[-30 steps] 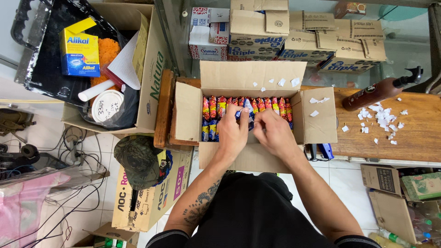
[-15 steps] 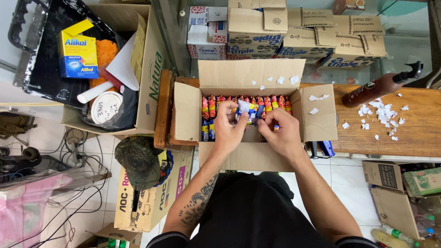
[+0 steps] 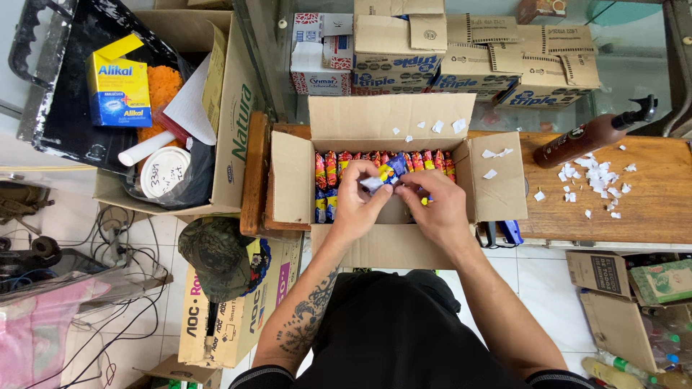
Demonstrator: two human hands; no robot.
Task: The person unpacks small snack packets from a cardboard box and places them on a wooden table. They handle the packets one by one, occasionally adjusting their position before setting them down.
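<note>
An open cardboard box [image 3: 292, 180] rests on the wooden counter, holding a row of red, yellow and blue snack packets [image 3: 339, 163]. My left hand [image 3: 357, 200] and my right hand [image 3: 436, 205] meet over the box and together pinch one blue and yellow packet [image 3: 393, 170] with a white end, lifted just above the row. The packets under my hands are hidden.
Torn white paper scraps [image 3: 595, 176] and a brown pump bottle [image 3: 587, 137] lie on the wooden counter [image 3: 649, 209] to the right. Stacked cartons [image 3: 461, 68] stand behind. A box of clutter [image 3: 223, 101] sits at left, a cap [image 3: 216, 256] below it.
My hands have lifted one packet out of the row and turned it between the fingers; it now sits a little lower and more sideways than half a second ago.
</note>
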